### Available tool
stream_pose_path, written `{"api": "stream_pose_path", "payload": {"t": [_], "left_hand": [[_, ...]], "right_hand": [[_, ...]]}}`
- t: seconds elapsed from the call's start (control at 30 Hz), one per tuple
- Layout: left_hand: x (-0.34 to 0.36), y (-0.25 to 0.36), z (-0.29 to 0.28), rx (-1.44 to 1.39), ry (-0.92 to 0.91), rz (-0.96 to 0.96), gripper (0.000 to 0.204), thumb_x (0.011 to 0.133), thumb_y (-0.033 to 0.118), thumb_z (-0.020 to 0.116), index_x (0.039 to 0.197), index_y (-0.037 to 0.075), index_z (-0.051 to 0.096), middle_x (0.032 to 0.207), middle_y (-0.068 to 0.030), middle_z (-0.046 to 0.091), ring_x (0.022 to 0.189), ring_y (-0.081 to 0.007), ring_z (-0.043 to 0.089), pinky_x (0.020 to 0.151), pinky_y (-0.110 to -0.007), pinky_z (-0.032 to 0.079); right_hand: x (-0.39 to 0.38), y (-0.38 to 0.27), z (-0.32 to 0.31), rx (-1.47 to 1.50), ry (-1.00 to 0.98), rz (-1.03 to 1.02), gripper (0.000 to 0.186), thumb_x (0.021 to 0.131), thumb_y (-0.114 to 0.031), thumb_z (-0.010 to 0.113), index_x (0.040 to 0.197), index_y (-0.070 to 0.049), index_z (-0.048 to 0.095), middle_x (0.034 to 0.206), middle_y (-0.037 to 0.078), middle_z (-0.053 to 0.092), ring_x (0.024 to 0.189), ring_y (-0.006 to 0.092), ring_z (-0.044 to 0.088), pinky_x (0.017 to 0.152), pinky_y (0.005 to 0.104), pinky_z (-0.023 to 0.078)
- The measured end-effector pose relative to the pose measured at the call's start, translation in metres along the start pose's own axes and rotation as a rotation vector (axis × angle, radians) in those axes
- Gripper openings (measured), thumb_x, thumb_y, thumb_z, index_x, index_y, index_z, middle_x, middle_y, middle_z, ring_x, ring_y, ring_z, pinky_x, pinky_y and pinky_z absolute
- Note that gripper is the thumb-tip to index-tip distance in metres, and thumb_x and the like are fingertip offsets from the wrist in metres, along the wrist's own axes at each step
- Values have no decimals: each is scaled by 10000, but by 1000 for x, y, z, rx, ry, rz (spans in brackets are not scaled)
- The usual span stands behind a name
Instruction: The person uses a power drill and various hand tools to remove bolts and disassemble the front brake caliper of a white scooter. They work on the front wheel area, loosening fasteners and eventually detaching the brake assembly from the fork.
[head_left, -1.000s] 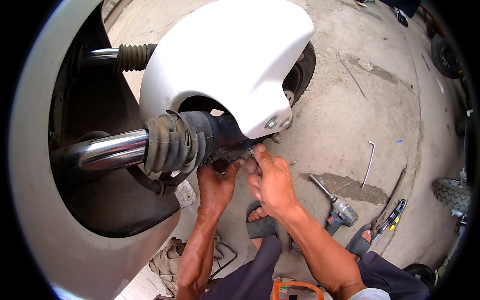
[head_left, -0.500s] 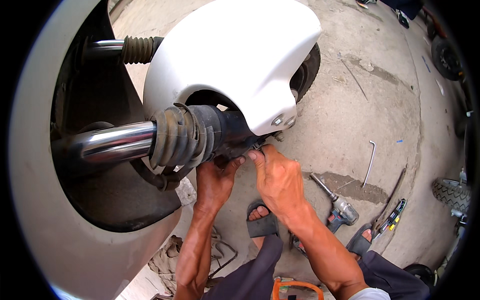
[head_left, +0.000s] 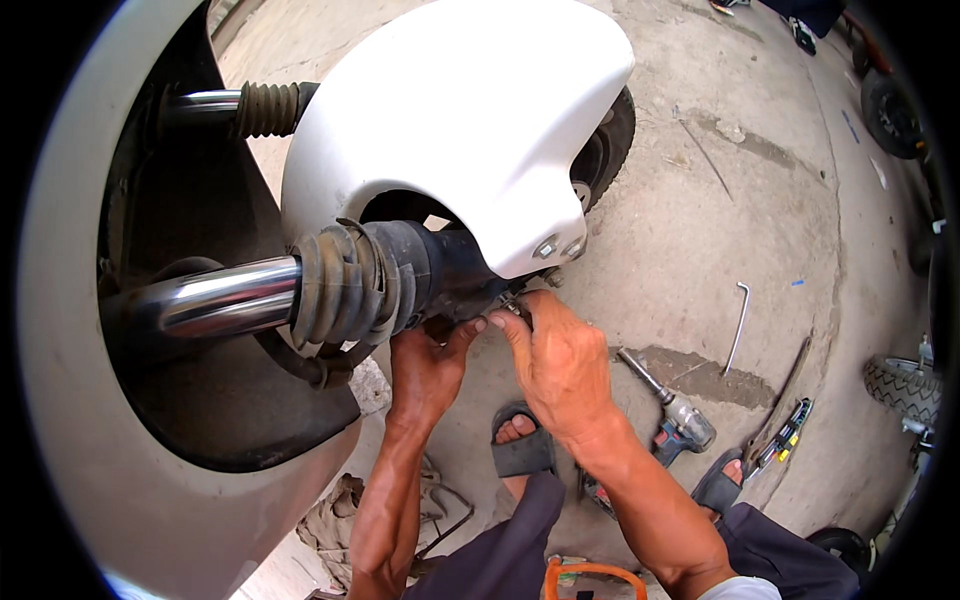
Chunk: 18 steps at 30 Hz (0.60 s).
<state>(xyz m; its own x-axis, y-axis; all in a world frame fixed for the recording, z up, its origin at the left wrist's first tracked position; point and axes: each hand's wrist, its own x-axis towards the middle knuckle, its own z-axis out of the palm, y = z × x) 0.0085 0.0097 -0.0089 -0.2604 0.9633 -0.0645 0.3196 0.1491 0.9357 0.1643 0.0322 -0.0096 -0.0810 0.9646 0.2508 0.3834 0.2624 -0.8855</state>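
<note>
My left hand (head_left: 425, 370) is closed beneath the dark lower end of a front fork (head_left: 455, 270), its fingertips hidden and thumb near a small metal fitting (head_left: 508, 303). My right hand (head_left: 560, 365) pinches at that fitting, thumb close to my left thumb. Above them is a white front fender (head_left: 460, 120) with two bolts, over a black tyre (head_left: 615, 150). A chrome fork tube (head_left: 230, 298) with a ribbed rubber boot (head_left: 340, 280) runs into the white body panel (head_left: 120, 515) at left.
On the concrete floor lie an impact wrench (head_left: 682, 425), a bent metal rod (head_left: 738, 330), an open tool set (head_left: 785, 440) and a crumpled cloth (head_left: 330, 525). My sandalled feet (head_left: 520, 445) are below. Other wheels (head_left: 900, 390) line the right edge; another person's feet (head_left: 800, 30) show at the top.
My right hand has rolled so its back faces up, with the thumb moved left toward my left thumb. The fender and fork shifted slightly right, then back left.
</note>
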Motion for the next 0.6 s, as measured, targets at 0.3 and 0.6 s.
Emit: {"api": "stream_pose_path", "payload": {"t": [0.3, 0.6], "left_hand": [[2, 5, 7, 88, -76, -3, 338, 861, -71, 707, 1180, -19, 604, 1121, -102, 693, 1021, -176, 643, 932, -335, 507], [0, -20, 43, -8, 14, 42, 373, 889, -69, 687, 1232, -10, 555, 1152, -97, 672, 1062, -178, 638, 964, -336, 493]], "right_hand": [[0, -3, -3, 212, -27, 280, 353, 1030, -271, 563, 850, 33, 567, 561, 162, 560, 489, 349, 600, 451, 391, 448], [2, 41, -15, 856, -324, 711, 466, 1063, -383, 487, 920, 51, 579, 594, 102, 582, 449, 231, 542, 450, 340, 414]]}}
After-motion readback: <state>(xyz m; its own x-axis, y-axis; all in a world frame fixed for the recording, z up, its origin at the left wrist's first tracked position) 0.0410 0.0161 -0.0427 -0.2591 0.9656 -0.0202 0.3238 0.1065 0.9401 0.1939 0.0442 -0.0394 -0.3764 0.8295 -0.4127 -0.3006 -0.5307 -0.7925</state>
